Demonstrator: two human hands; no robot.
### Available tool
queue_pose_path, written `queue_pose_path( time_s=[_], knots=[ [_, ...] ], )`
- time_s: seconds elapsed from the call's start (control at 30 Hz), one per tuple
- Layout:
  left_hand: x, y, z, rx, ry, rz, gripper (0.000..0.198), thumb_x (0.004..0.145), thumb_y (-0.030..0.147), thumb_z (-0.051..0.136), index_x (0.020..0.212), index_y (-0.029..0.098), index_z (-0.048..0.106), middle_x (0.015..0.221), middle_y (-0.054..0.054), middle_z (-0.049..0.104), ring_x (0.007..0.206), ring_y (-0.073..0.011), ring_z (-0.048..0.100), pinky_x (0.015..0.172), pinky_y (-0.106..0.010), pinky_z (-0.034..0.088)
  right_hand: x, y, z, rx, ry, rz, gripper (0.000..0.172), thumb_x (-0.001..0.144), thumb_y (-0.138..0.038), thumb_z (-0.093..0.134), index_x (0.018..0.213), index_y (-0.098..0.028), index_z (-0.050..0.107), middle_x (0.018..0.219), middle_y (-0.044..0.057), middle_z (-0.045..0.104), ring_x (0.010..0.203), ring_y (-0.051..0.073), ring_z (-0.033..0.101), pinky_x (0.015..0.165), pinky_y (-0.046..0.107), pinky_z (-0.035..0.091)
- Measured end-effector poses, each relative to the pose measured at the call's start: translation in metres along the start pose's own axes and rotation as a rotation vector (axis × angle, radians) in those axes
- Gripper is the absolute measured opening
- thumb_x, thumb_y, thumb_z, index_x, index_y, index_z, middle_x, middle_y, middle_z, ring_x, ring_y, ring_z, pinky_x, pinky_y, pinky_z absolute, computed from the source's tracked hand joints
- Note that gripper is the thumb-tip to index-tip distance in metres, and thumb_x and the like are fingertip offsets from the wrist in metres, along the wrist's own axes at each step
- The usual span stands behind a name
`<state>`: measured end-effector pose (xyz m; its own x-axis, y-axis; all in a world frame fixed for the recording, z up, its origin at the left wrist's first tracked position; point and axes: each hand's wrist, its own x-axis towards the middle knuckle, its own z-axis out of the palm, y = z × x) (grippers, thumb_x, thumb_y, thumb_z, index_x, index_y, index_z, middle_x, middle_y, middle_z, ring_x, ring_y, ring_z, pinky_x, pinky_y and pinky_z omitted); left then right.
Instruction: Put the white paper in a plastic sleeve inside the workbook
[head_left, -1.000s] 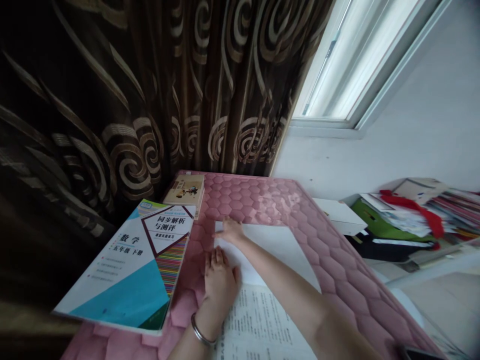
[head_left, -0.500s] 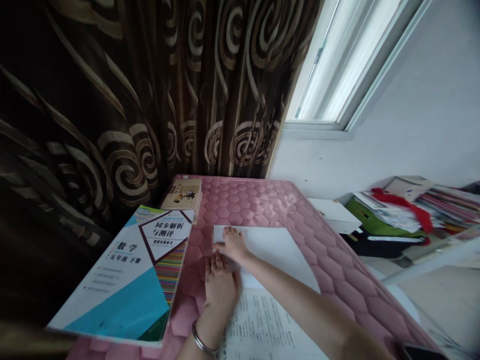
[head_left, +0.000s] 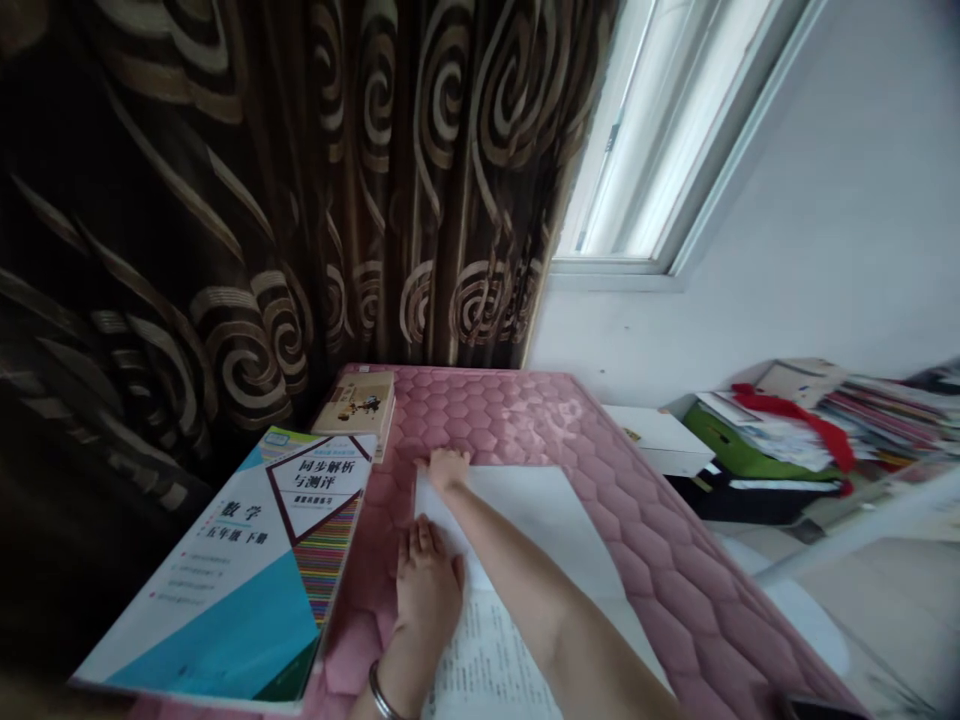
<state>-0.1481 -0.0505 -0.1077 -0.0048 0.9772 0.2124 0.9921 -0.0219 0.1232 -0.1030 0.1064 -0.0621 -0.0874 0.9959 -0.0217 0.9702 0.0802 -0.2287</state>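
A white sheet (head_left: 536, 510) with a crease across it and print on its nearer part lies on the pink quilted table cover (head_left: 480, 400). My left hand (head_left: 429, 580), with a bracelet at the wrist, rests palm down on the sheet's left edge, fingers laid out. Beyond it, my right hand (head_left: 445, 467) touches the sheet's far left corner; its fingers are partly spread, with the thumb side towards the left. My right forearm crosses over the paper and hides part of it.
A large workbook (head_left: 225, 580) lies on the left, with a small thick book (head_left: 360, 402) behind it. A patterned curtain (head_left: 300, 200) hangs behind. On the right are a white box (head_left: 660, 440) and piled papers with a red cloth (head_left: 799, 420).
My right hand has moved away from my left hand, up to the sheet's far left corner. My left hand stays at the left edge. The view has shifted slightly.
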Motion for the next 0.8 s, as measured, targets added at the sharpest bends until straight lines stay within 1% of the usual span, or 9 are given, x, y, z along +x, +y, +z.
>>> queue_pose_path(
  time_s=[0.07,0.13,0.23,0.37,0.47,0.53,0.6,0.73,0.8],
  knots=[
    [0.0,0.0,-0.004,0.017,0.011,0.012,0.052,0.089,0.027,0.042,0.132,0.002,0.055,0.138,-0.024,0.052,0.127,-0.032,0.05,0.107,-0.046,0.038,-0.02,0.007,0.003,0.004,0.06,-0.03,0.041,0.094,-0.043,0.047,0.12,-0.016,0.062,0.125,0.018,0.061,0.12,0.029,0.052,0.093,0.041,0.039],
    [-0.001,0.0,-0.007,0.035,0.017,0.03,0.052,0.09,0.029,0.04,0.132,0.003,0.056,0.139,-0.023,0.052,0.128,-0.0316,0.05,0.107,-0.045,0.038,-0.044,0.027,0.004,0.015,0.121,-0.089,0.035,0.092,-0.039,0.052,0.119,-0.019,0.061,0.127,0.014,0.059,0.119,0.027,0.05,0.091,0.038,0.04],
    [-0.002,-0.002,-0.006,0.087,0.024,0.064,0.052,0.093,0.032,0.037,0.133,0.004,0.055,0.141,-0.022,0.05,0.128,-0.0304,0.051,0.108,-0.044,0.038,-0.09,0.082,0.001,0.029,0.164,-0.168,0.024,0.089,-0.032,0.058,0.111,-0.026,0.064,0.126,0.008,0.058,0.114,0.025,0.051,0.09,0.037,0.039],
    [-0.002,-0.005,-0.005,0.087,0.025,0.077,0.053,0.094,0.032,0.037,0.134,0.002,0.053,0.142,-0.023,0.049,0.129,-0.0299,0.049,0.106,-0.042,0.041,-0.163,0.17,-0.012,0.014,0.252,-0.017,0.026,0.094,-0.032,0.047,0.108,-0.03,0.068,0.135,0.007,0.052,0.119,0.027,0.046,0.092,0.041,0.039],
    [-0.003,-0.005,-0.011,0.063,-0.021,0.04,0.052,0.095,0.033,0.037,0.136,0.007,0.052,0.146,-0.02,0.045,0.129,-0.0301,0.048,0.101,-0.042,0.045,-0.212,0.211,-0.014,0.042,0.282,0.108,0.033,0.094,-0.034,0.042,0.115,-0.034,0.068,0.133,0.007,0.054,0.117,0.029,0.048,0.09,0.044,0.042],
    [-0.009,-0.005,-0.019,0.076,-0.058,-0.045,0.051,0.095,0.034,0.036,0.139,0.011,0.05,0.148,-0.019,0.042,0.128,-0.0314,0.049,0.096,-0.043,0.048,-0.234,0.223,-0.01,0.098,0.275,0.131,0.036,0.094,-0.035,0.041,0.119,-0.033,0.066,0.125,0.008,0.058,0.112,0.028,0.052,0.089,0.044,0.044],
    [-0.018,-0.007,-0.028,0.091,-0.099,-0.143,0.051,0.096,0.035,0.036,0.14,0.013,0.047,0.146,-0.021,0.042,0.127,-0.0329,0.049,0.092,-0.043,0.05,-0.248,0.227,-0.005,0.179,0.259,0.118,0.039,0.094,-0.035,0.039,0.123,-0.029,0.065,0.115,0.009,0.06,0.106,0.025,0.056,0.09,0.04,0.046],
    [-0.046,-0.02,-0.04,0.027,-0.236,-0.283,0.054,0.095,0.033,0.036,0.14,0.004,0.042,0.132,-0.025,0.053,0.116,-0.0303,0.057,0.089,-0.039,0.049,-0.254,0.223,0.0,0.264,0.207,0.187,0.045,0.094,-0.034,0.035,0.13,-0.021,0.06,0.112,0.012,0.06,0.099,0.023,0.062,0.09,0.035,0.048],
    [-0.059,-0.026,-0.042,-0.024,-0.258,-0.327,0.054,0.095,0.033,0.035,0.137,0.0,0.042,0.121,-0.025,0.06,0.107,-0.0283,0.063,0.087,-0.037,0.049,-0.251,0.219,-0.003,0.235,0.166,0.236,0.047,0.095,-0.035,0.035,0.133,-0.02,0.057,0.112,0.013,0.061,0.1,0.025,0.062,0.089,0.036,0.048]
  ],
)
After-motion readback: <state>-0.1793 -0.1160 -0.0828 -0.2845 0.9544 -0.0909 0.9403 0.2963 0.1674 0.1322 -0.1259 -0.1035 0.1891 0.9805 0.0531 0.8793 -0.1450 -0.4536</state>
